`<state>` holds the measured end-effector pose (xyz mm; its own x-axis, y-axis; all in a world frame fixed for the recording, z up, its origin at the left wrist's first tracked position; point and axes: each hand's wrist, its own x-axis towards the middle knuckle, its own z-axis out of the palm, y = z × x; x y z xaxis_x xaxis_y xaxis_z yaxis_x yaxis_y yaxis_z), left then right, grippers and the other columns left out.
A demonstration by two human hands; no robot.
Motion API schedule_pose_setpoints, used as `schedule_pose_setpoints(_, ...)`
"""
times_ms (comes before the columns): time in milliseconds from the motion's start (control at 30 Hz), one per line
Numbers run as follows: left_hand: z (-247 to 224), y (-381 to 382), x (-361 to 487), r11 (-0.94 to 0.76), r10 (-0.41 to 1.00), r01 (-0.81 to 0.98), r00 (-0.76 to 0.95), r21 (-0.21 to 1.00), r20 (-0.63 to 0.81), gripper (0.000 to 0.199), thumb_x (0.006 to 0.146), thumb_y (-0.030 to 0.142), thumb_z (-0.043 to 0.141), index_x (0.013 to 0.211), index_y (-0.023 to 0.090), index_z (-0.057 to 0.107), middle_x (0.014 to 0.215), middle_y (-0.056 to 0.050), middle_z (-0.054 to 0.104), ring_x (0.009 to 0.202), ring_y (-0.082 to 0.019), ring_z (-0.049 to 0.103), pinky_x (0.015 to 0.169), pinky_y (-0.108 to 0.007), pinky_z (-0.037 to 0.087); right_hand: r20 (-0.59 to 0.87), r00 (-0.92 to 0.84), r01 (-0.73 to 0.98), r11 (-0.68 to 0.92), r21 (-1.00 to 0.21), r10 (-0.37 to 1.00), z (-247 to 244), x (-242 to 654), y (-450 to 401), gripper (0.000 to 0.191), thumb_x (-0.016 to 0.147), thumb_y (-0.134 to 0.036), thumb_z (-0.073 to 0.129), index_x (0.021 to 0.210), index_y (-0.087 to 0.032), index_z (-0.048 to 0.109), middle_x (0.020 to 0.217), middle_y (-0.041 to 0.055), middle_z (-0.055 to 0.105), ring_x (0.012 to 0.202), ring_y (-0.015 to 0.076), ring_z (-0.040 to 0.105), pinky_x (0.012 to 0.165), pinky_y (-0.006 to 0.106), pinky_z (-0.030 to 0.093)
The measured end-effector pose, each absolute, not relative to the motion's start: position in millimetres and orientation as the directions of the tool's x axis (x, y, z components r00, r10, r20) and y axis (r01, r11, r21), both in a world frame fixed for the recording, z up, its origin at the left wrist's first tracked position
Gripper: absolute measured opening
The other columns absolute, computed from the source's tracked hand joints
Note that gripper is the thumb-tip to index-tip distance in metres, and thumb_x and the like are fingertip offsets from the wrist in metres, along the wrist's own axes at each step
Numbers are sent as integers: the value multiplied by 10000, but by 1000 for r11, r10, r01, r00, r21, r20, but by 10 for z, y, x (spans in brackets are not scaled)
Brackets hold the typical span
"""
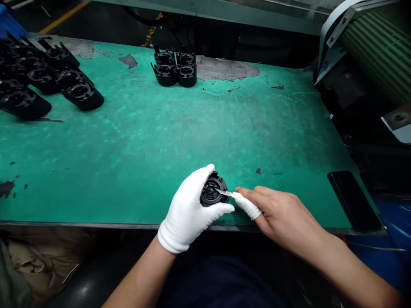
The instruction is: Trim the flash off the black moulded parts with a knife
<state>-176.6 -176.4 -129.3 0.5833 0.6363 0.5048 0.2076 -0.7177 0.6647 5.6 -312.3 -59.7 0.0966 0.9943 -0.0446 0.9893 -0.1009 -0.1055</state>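
My left hand, in a white glove, is wrapped round a round black part near the front edge of the green table. The part's ringed, slotted face is turned up. A small knife is pinched in my right hand, which is bare except for a white covering on the thumb. The blade points left and its tip lies over the middle of the part's face; whether it touches cannot be told.
Several black cylindrical parts stand at the back left of the green table. Another small group is at the back centre. A black phone-like slab lies at the front right. Machinery borders the right side.
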Motion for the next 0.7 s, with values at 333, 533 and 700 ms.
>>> schedule_pose_setpoints(333,-1212,-1789,-1749,-701,648,200,579,685,495,878,735,561,811,1439,213,417,1384,-87,565,1270,-243,566,1135,-373,458,-62,152,988,-153,-15,986,-586,-27,-3118,487,928,-163,453,1380,-312,557,957,32,704,828,226,695,650,315,458)
schedule_pose_setpoints(533,-1234,-1777,-1714,-679,679,229,559,698,477,773,786,539,773,1421,241,448,1371,-63,575,1249,-239,575,1116,-377,464,-56,185,982,-187,-35,981,-552,-99,-3098,422,967,-220,440,1358,-314,568,961,27,709,830,218,690,663,307,432)
schedule_pose_setpoints(700,-1246,-1794,-1725,-676,682,226,553,701,479,790,775,532,786,1423,230,448,1385,-71,568,1268,-243,564,1142,-377,442,-68,228,973,-230,-29,971,-583,-133,-3110,478,933,-175,449,1377,-317,554,956,22,702,801,227,694,627,319,415)
